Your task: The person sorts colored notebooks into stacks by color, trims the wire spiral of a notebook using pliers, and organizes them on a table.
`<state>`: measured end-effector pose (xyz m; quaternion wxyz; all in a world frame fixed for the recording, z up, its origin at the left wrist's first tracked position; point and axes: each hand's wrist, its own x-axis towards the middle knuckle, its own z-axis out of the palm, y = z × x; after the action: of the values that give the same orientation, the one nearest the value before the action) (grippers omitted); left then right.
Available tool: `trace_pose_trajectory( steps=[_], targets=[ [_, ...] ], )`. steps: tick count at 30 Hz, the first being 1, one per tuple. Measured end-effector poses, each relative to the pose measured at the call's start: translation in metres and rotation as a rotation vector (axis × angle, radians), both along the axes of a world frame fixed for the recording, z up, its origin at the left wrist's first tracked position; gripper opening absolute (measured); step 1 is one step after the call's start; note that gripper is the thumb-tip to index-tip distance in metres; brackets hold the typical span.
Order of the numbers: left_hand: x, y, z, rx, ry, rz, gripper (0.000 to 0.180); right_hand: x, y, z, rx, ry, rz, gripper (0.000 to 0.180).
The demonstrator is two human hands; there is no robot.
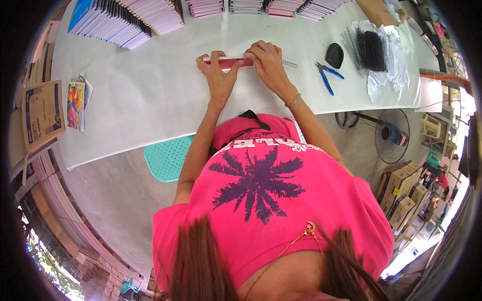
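Note:
A thin red notebook [232,62] lies flat on the white table [150,100] in front of me. My left hand [218,75] presses on its left part, fingers spread over the cover. Curled fingers of my right hand [268,60] grip its right end. A metal spiral wire [289,64] sticks out to the right of the notebook, just past my right fingers. It looks threaded along the notebook's far edge.
Blue-handled pliers [326,75] and a black pad [334,55] lie right of my hands. Black spiral coils [370,50] rest on white plastic. Stacks of notebooks [125,22] line the far edge. Colourful booklets [76,105] and a cardboard box [42,115] sit left. A fan [391,135] stands below right.

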<state>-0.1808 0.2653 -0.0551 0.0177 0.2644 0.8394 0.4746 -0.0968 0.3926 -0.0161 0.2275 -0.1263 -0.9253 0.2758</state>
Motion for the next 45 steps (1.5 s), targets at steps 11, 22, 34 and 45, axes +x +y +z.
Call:
trace_pose_trajectory(
  steps=[11, 22, 34, 45],
  targets=[
    [-0.001, 0.0, -0.005, 0.015, 0.011, 0.001, 0.048, 0.002, 0.001, -0.01, 0.03, 0.01, 0.024, 0.015],
    [-0.001, 0.002, -0.001, 0.04, 0.004, -0.003, 0.045, 0.006, 0.005, -0.005, -0.04, -0.015, 0.002, 0.016],
    [0.0, 0.003, -0.001, 0.006, -0.031, 0.022, 0.049, 0.007, 0.001, -0.01, 0.053, -0.006, 0.015, 0.017],
    [-0.005, -0.004, -0.001, 0.033, 0.039, -0.056, 0.04, 0.003, -0.003, -0.008, 0.055, -0.016, 0.013, 0.014]
  ],
)
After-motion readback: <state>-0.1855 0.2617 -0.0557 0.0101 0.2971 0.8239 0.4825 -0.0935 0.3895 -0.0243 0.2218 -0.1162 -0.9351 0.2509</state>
